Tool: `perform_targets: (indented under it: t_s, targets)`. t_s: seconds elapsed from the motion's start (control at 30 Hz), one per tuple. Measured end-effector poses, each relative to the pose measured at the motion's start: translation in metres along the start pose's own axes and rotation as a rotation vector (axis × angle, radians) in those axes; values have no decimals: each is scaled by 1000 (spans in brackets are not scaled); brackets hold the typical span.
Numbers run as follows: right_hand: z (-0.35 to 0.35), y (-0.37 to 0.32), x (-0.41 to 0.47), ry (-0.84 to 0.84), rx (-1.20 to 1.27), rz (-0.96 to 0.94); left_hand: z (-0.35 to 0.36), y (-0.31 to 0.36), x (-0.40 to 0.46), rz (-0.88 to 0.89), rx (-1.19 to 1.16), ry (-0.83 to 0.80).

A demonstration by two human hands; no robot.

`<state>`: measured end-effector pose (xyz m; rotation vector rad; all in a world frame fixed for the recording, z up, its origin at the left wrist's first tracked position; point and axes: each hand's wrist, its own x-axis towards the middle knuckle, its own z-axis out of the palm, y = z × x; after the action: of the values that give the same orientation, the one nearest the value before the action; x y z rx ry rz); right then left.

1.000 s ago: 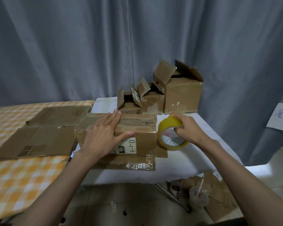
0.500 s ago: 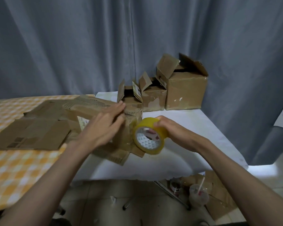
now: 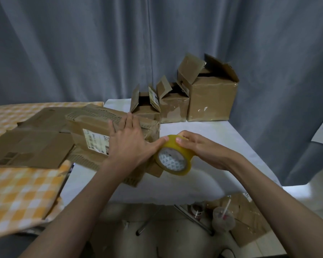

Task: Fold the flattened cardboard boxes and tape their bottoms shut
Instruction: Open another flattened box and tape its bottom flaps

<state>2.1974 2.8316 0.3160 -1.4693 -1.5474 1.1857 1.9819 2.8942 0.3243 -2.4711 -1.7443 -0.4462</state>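
Cardboard box (image 3: 108, 131) (white label up) lies on the white table (image 3: 203, 131) | left hand (image 3: 131, 144) presses flat on it, thumb touching the roll | right hand (image 3: 199, 148) grips yellow tape roll (image 3: 173, 157) just beside the box.

Your folded cardboard box (image 3: 93, 135) lies on the white table, bottom flaps closed on top, a white shipping label on the side facing you and its lower flaps splayed out underneath. Your left hand lies flat across its top. To its left, the flattened boxes (image 3: 32, 148) lie overlapping, partly on the orange checked cloth. The yellow tape roll (image 3: 172, 158) stands on edge just right of the box, gripped from above, its patterned core facing you.
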Motion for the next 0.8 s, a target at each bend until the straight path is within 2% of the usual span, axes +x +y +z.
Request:
perform_targets:
  t_s: [0.1,0.2,0.3,0.43,0.5,0.6,0.67,0.8]
  targets:
    - [-16,10,9,154,10,-9,0,3,1,-10,-2,21]
    - [-39,27,29,342,-159,-65,3,3,0,-16,-17,40]
    - [-40,40,52,305,-491,-104,5,5,0,-27,-6,52]
    - [-26,52,78,194,-757,-252,7,6,-2,-40,9,81]
    - [-22,52,83,235,-722,-208,7,6,-2,-44,11,82]
    - [-22,44,79,352,-530,-105,6,6,-3,-44,6,79]
    - [-26,33,75,392,-441,-129,6,6,-3,-46,6,71]
    - [-30,6,58,316,-146,-230,6,7,-3,-47,-6,52]
